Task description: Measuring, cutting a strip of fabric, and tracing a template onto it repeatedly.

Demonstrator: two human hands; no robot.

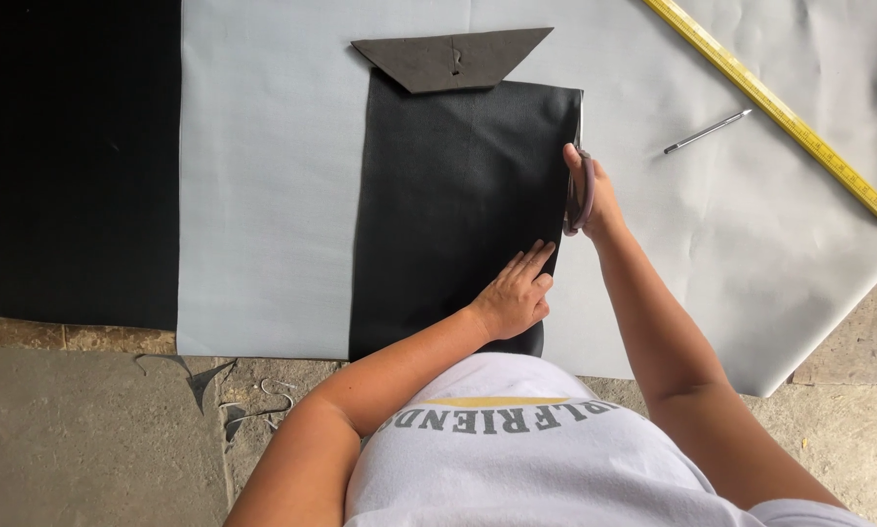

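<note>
Black rectangular leather-like sheet (448, 205) lies flat mid-frame on a pale grey fabric sheet (263, 195) spread over the stone floor (68, 439). Far left, a wide black fabric panel (73, 156). A dark grey trapezoid flap piece (448, 59) overlaps the black sheet's top edge. Left hand (517, 293) presses flat, fingers spread, on its lower right part. Right hand (590, 195) grips grey-handled scissors (577, 190) at the sheet's right edge. Farther right, a silver pen (707, 132) and a yellow measuring tape (780, 112).
</note>
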